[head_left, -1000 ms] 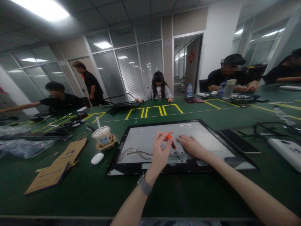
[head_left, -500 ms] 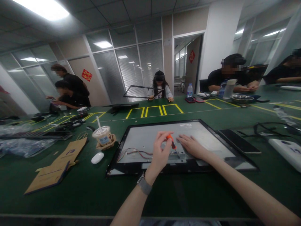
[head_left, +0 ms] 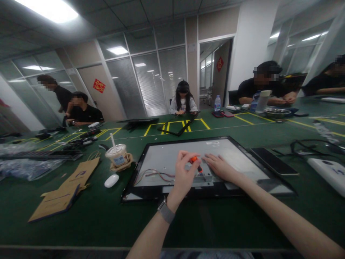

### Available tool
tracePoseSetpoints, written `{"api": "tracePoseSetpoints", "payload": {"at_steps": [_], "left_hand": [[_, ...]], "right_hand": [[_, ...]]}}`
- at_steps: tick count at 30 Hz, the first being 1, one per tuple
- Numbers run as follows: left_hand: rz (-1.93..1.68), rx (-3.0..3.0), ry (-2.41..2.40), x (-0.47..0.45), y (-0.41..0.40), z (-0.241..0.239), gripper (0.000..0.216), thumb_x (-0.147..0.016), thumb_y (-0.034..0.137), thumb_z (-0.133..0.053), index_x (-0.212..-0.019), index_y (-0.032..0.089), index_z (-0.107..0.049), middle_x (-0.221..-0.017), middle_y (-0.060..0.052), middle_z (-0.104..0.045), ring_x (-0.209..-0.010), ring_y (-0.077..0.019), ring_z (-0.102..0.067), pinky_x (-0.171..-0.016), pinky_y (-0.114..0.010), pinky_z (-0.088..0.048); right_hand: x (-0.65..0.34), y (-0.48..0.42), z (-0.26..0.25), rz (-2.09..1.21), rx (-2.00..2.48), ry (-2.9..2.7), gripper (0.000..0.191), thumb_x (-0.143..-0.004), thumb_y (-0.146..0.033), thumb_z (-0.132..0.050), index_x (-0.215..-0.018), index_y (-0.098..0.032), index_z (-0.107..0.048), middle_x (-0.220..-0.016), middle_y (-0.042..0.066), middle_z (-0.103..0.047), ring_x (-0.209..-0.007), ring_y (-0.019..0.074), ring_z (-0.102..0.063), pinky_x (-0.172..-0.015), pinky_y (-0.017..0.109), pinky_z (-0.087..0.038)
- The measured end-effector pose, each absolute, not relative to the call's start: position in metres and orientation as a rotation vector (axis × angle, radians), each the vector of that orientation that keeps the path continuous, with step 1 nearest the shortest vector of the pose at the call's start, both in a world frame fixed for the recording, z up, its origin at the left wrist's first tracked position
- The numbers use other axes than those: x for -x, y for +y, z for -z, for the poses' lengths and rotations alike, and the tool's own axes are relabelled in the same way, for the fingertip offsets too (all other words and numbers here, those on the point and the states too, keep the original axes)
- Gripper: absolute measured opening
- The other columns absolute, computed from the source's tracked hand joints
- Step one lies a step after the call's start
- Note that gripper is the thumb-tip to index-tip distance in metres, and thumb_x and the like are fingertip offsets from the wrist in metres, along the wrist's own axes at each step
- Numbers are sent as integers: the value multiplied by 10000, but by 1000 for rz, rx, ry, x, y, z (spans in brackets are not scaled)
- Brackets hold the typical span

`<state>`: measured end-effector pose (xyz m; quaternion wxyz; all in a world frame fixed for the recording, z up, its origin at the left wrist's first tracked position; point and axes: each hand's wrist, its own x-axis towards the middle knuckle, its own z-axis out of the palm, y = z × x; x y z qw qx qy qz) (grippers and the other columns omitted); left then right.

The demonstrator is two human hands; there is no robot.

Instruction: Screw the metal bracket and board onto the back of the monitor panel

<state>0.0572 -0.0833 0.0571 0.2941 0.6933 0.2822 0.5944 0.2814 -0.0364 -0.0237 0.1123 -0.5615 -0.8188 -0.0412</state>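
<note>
My left hand (head_left: 185,169) is closed round the orange handle of a screwdriver (head_left: 194,159). The tool leans, its dark lower end pointing down at a metal bracket (head_left: 205,181) along the near edge of a display panel (head_left: 164,153). My right hand (head_left: 219,166) lies flat on the panel's grey back, fingers stretched out, just right of the screwdriver. The panel has a black frame and lies flat on the table. Thin wires (head_left: 159,175) run over its left part towards the bracket. The screwdriver's tip is too small to make out.
Left of the panel are a drink cup (head_left: 118,156) with a straw, a white mouse (head_left: 111,181) and a brown paper bag (head_left: 67,190). On the right lie a black phone (head_left: 274,160) and a white device (head_left: 327,176). Across the green table a person handles a black frame (head_left: 179,133).
My left fingers and the screwdriver handle have shifted slightly; my right hand stays put. Across the table, the person's black frame has come down towards the tabletop. A standing person has moved left.
</note>
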Motion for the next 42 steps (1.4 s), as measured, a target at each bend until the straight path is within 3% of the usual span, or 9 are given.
{"api": "tracePoseSetpoints", "payload": {"at_steps": [9, 16, 22, 25, 31, 38, 42], "left_hand": [[-1540, -1834, 720, -56, -86, -62, 253, -970, 265, -453, -1093, 223, -671, -979, -41, -575, -889, -157, -568, -807, -270, -443], [-1591, -1896, 770, -56, -87, -63, 168, -903, 295, -587, -943, 204, -722, -914, -35, -509, -863, -159, -550, -837, -294, -455], [-1570, -1828, 711, -56, -86, -60, 245, -971, 264, -464, -1113, 193, -650, -985, -58, -575, -909, -161, -587, -855, -300, -466], [-1556, -1808, 655, -58, -85, -58, 270, -988, 274, -419, -1110, 178, -639, -1018, -79, -610, -960, -179, -596, -894, -324, -462], [-1547, -1880, 698, -59, -85, -57, 176, -896, 285, -599, -1011, 198, -701, -974, -49, -554, -889, -159, -574, -847, -296, -478], [-1478, -1777, 610, -58, -86, -58, 296, -989, 249, -407, -1188, 194, -618, -1068, -76, -627, -1021, -182, -604, -951, -342, -446], [-1487, -1821, 647, -58, -86, -59, 237, -934, 290, -536, -1099, 196, -678, -1065, -74, -591, -983, -180, -595, -904, -322, -469]], "right_hand": [[-280, -38, 20, 102, 1675, -2414, 495, -965, -221, -282, -1427, -239, -459, -1497, 116, -440, -1377, 287, -382, -1074, 570, -325], [-281, -36, 23, 111, 1666, -2403, 493, -966, -214, -280, -1423, -221, -466, -1488, 137, -448, -1360, 295, -407, -1063, 586, -330], [-283, -36, 27, 121, 1649, -2393, 486, -975, -227, -278, -1425, -231, -462, -1485, 132, -453, -1364, 295, -401, -1063, 584, -333], [-283, -36, 27, 110, 1637, -2403, 487, -976, -234, -276, -1424, -221, -465, -1491, 139, -444, -1368, 301, -394, -1066, 584, -329], [-282, -36, 25, 104, 1648, -2416, 498, -963, -220, -281, -1428, -237, -460, -1489, 139, -446, -1371, 302, -390, -1063, 594, -325], [-281, -39, 20, 96, 1654, -2422, 492, -970, -228, -280, -1426, -220, -462, -1499, 136, -433, -1379, 296, -378, -1075, 578, -320], [-280, -39, 20, 98, 1669, -2422, 494, -971, -228, -278, -1432, -215, -453, -1500, 137, -430, -1379, 300, -376, -1070, 587, -322]]}}
